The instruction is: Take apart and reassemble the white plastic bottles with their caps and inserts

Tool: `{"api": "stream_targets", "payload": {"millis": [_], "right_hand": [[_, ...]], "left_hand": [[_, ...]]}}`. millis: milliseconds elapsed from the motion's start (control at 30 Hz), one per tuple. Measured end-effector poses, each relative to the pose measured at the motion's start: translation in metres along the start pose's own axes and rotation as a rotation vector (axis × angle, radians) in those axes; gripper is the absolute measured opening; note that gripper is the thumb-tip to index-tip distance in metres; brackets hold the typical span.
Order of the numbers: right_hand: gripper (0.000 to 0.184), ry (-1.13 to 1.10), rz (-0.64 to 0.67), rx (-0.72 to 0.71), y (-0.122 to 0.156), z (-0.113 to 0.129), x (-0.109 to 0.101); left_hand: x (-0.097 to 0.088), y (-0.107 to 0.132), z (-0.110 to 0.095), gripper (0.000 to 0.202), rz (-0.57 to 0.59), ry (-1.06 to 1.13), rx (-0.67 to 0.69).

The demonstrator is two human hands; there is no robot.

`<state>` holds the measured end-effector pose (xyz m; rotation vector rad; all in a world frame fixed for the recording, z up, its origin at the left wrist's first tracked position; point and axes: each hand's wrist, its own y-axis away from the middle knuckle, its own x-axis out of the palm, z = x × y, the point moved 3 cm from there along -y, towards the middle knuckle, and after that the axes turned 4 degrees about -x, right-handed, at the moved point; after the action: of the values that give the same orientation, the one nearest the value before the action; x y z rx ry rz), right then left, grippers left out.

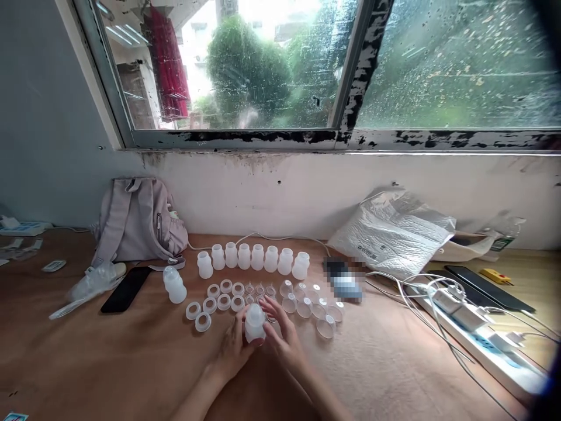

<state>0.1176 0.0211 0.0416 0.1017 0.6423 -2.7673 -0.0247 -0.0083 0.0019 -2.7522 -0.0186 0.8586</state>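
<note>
My left hand [233,346] and my right hand [283,339] are both closed around one small translucent white bottle [255,321], held upright just above the brown table [109,362]. Behind my hands stands a row of several similar bottles [253,258]. A single bottle [175,285] stands apart to the left. Between the row and my hands lie several white rings [219,297], small teats [259,289] and clear caps [313,305].
A pink backpack [139,220] leans on the wall at the left, with a black phone [125,289] and a plastic wrapper [90,285] in front. On the right are a white plastic bag [394,232], a power strip [482,339] with tangled cables, and dark phones [486,286].
</note>
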Motion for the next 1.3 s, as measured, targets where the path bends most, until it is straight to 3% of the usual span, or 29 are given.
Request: {"api": "stream_targets", "payload": {"millis": [100, 233, 367, 500, 733, 867, 1000, 1300], "right_hand": [[0.039, -0.030, -0.065, 0.021, -0.002, -0.004, -0.007], [0.037, -0.034, -0.139, 0.060, -0.005, -0.013, -0.013], [0.034, -0.023, -0.154, 0.067, -0.005, -0.020, -0.014], [0.035, -0.024, -0.188, 0.076, -0.003, -0.028, -0.014], [0.038, -0.009, -0.251, 0.110, -0.003, -0.034, -0.017], [0.037, 0.008, -0.283, 0.124, -0.003, -0.033, -0.019], [0.035, 0.067, -0.291, 0.126, -0.002, -0.035, -0.022], [0.028, 0.167, -0.312, 0.082, -0.002, -0.039, -0.021]], "left_hand": [[-0.006, 0.002, -0.004, 0.069, -0.087, -0.043, 0.015], [-0.026, -0.001, -0.035, 0.064, -0.154, -0.091, 0.050], [-0.045, -0.014, -0.071, 0.044, -0.084, -0.174, 0.102], [-0.070, -0.032, -0.083, 0.028, -0.061, -0.345, 0.116], [-0.159, -0.072, -0.060, 0.035, -0.210, -0.606, -0.114], [-0.196, -0.094, -0.034, 0.035, -0.249, -0.705, -0.283], [-0.209, -0.105, -0.010, 0.036, -0.242, -0.832, -0.419], [-0.205, -0.111, 0.025, 0.041, -0.177, -0.925, -0.527]]}}
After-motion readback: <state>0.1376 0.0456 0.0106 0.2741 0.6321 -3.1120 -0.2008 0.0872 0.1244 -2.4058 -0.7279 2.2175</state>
